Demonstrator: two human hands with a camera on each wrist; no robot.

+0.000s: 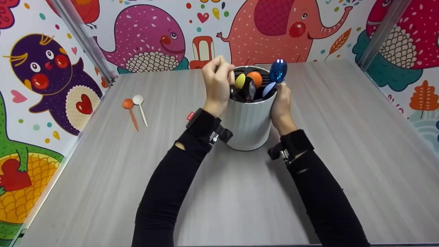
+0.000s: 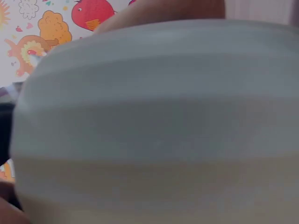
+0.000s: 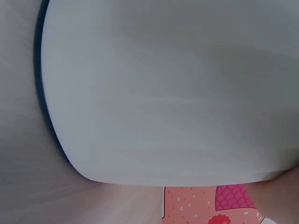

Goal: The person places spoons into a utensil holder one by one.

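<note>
A white ribbed utensil holder (image 1: 248,127) with a slotted black insert stands upright on the table. In it are spoons: a yellow spoon head (image 1: 240,81), an orange one (image 1: 254,79), a shiny blue one (image 1: 278,70), a pale lilac one (image 1: 269,89) and dark ones. At the holder's upper left rim is my left hand (image 1: 216,84), its fingers bent; anything between the fingertips is hidden. My right hand (image 1: 282,106) grips the holder's right side. The holder's wall fills most of the left wrist view (image 2: 154,130) and the right wrist view (image 3: 163,93).
An orange spoon (image 1: 131,111) and a white spoon (image 1: 140,106) lie side by side on the grey table (image 1: 103,178), well left of the holder. Cartoon-printed panels (image 1: 147,37) with metal corner posts (image 1: 85,44) enclose the table at the back and sides.
</note>
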